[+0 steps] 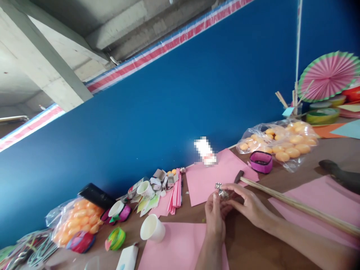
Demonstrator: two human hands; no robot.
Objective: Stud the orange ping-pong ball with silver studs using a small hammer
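Observation:
My left hand [215,215] and my right hand [247,204] meet over the brown table, fingers pinched round a small shiny silver bell-like piece [223,194]. A second knobbly silver bit [218,185] juts up at the fingertips; whether the two are joined, I cannot tell. Beyond the hands lies a sheet of pink paper [204,187]. The dark head of a hammer-like tool [239,176] rests just past my right hand, its long wooden handle running to the right. Another pink sheet [174,243] lies partly under my left forearm, with a white paper cup [152,228] on its edge.
Clear bags of orange plastic eggs [292,144] stand at right and left. A purple band [261,163], a green tape roll [116,239], a black box [95,195], cords [42,251] and a pink paper fan [329,77] surround the area. Behind rises a blue partition [168,112].

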